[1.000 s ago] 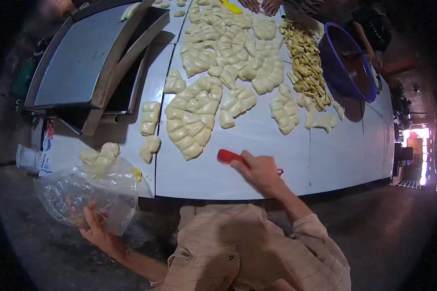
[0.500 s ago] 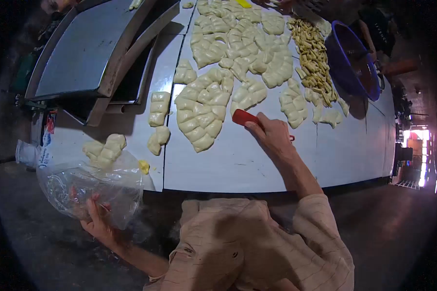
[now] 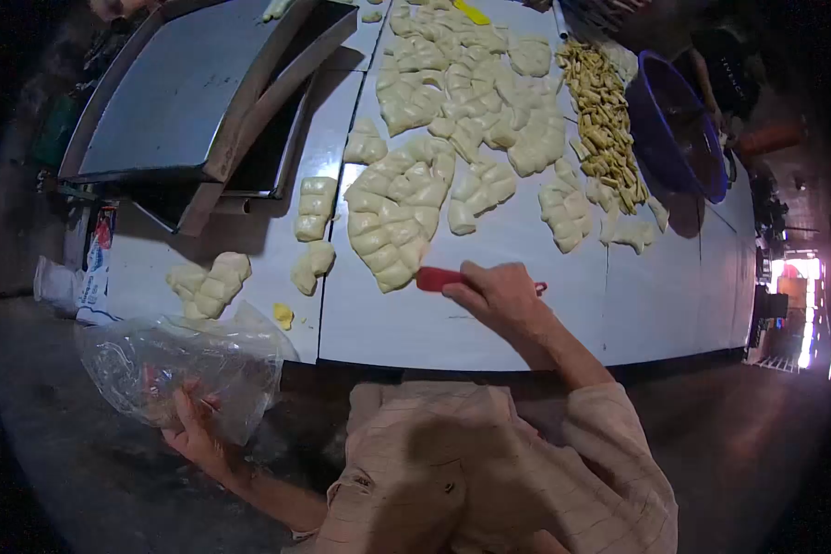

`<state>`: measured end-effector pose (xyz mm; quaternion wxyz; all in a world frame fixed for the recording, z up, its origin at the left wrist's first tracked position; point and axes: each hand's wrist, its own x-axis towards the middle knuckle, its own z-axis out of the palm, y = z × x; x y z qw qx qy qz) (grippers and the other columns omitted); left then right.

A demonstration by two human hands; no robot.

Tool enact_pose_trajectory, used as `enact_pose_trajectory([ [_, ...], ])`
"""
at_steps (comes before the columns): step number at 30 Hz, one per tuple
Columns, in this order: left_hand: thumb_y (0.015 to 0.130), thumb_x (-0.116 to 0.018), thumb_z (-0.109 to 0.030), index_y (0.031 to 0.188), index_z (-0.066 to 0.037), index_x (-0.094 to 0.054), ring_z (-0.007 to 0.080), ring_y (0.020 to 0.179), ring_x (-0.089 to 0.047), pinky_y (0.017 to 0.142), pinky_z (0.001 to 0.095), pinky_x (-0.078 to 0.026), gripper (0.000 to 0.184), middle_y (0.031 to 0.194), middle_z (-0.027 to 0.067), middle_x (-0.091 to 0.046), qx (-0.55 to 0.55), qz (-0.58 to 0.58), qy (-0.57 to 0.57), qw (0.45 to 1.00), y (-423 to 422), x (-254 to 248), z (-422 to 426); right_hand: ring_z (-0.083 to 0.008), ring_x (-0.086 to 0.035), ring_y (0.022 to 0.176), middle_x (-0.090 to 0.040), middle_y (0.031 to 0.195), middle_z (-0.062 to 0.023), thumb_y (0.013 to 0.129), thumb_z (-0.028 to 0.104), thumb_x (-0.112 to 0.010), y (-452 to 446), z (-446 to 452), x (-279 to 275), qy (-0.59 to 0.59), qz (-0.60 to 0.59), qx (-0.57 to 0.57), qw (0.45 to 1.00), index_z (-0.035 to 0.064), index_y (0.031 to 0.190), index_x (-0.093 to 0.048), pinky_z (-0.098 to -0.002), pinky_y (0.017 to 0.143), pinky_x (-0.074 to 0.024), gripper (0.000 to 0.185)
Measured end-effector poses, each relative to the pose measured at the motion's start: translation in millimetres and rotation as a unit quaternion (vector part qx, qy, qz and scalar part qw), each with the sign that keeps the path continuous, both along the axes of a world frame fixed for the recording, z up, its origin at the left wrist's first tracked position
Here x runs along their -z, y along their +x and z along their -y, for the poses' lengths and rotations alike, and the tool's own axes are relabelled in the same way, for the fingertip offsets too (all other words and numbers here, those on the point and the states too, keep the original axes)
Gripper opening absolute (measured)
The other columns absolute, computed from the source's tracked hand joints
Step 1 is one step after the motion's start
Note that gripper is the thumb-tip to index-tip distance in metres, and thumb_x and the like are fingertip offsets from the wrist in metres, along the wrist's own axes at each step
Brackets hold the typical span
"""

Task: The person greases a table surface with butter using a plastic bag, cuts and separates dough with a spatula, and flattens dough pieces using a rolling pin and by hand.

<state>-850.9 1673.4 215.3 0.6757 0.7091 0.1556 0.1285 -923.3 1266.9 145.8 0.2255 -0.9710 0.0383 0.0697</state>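
Note:
In my right hand (image 3: 499, 297) is a red spatula (image 3: 439, 279), its broad end at the lower tip of a large slab of pale dough (image 3: 399, 217). The slab is glossy and divided into puffy lumps. Off the table's front left edge, my left hand (image 3: 194, 429) grips a clear plastic bag (image 3: 231, 365); part of its fingers shows through the film. Close to the bag lie a lumpy dough piece (image 3: 214, 284) and a small yellow lump (image 3: 283, 316). Smaller dough pieces (image 3: 316, 208) sit left of the slab, and another dough piece (image 3: 482, 192) sits right of it.
Stacked metal trays (image 3: 157, 102) cover the table's left side. At the back right are a heap of yellowish strips (image 3: 598, 111) and a purple basin (image 3: 646, 120). A yellow tool (image 3: 472, 11) lies on dough at the far end. The white table's front edge (image 3: 415, 369) runs before me.
My right hand has moved the spatula left and toward me, from the smaller dough piece to the large slab's tip. The left hand still holds the bag. The view has shifted slightly.

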Motion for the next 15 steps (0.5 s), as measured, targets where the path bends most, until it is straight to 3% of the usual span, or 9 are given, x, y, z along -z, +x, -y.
enact_pose_trajectory([
  [2,0.098,-0.060,-0.016,0.142,-0.002,-0.046,0.0119,0.078,-0.057,0.064,0.0295,-0.046,0.048,0.094,0.0064,-0.066,0.010,0.036,0.032,0.999,-4,11,-8,-0.0406,-0.059,0.059,-0.058,0.061,-0.0163,0.090,0.047,-0.064,-17,-4,-4,0.008,-0.042,-0.060,0.997,0.0084,0.083,-0.057,-0.0471,0.056,-0.0459,0.040],
  [7,0.098,-0.061,-0.017,0.135,0.000,-0.051,0.0124,0.076,-0.057,0.064,0.0297,-0.046,0.042,0.091,0.0059,-0.065,-0.003,-0.010,0.050,0.999,-4,11,-3,-0.0400,-0.060,0.057,-0.057,0.058,-0.0188,0.090,0.043,-0.067,0,26,-3,0.023,0.073,0.185,0.980,0.0050,0.081,-0.059,-0.0453,0.052,-0.0452,0.040],
  [9,0.098,-0.061,-0.018,0.130,0.000,-0.055,0.0126,0.075,-0.056,0.064,0.0296,-0.045,0.037,0.090,0.0057,-0.064,-0.002,0.006,0.072,0.997,-4,9,3,-0.0396,-0.060,0.056,-0.056,0.056,-0.0170,0.090,0.044,-0.066,-16,17,4,0.017,0.066,0.115,0.991,0.0071,0.081,-0.059,-0.0463,0.052,-0.0455,0.039],
  [10,0.098,-0.062,-0.018,0.128,0.000,-0.055,0.0125,0.075,-0.056,0.064,0.0294,-0.045,0.036,0.090,0.0053,-0.064,-0.008,-0.010,0.058,0.998,-3,11,-3,-0.0389,-0.060,0.057,-0.055,0.056,-0.0151,0.090,0.046,-0.066,-31,5,4,-0.030,0.005,0.051,0.998,0.0094,0.080,-0.058,-0.0468,0.053,-0.0457,0.038],
  [11,0.097,-0.062,-0.018,0.127,-0.001,-0.056,0.0125,0.075,-0.056,0.065,0.0292,-0.045,0.035,0.090,0.0050,-0.064,-0.016,-0.025,0.042,0.999,-2,17,-14,-0.0376,-0.060,0.058,-0.054,0.056,-0.0144,0.088,0.048,-0.066,-44,-3,0,0.014,-0.019,0.019,1.000,0.0111,0.080,-0.057,-0.0468,0.055,-0.0458,0.039],
  [13,0.097,-0.062,-0.019,0.124,-0.001,-0.058,0.0124,0.076,-0.055,0.065,0.0289,-0.044,0.033,0.091,0.0049,-0.064,-0.005,-0.021,0.044,0.999,-2,25,-20,-0.0381,-0.064,0.062,-0.059,0.060,-0.0150,0.093,0.054,-0.057,-53,3,-2,0.028,-0.041,0.013,0.999,0.0112,0.091,-0.057,-0.0489,0.058,-0.0494,0.043],
  [15,0.097,-0.062,-0.020,0.123,-0.001,-0.059,0.0124,0.075,-0.054,0.065,0.0288,-0.044,0.032,0.093,0.0052,-0.065,0.044,0.020,0.085,0.995,0,25,-21,-0.0375,-0.064,0.061,-0.061,0.061,-0.0161,0.093,0.052,-0.057,-54,21,-14,0.088,-0.035,0.195,0.976,0.0089,0.090,-0.057,-0.0476,0.058,-0.0497,0.043],
])
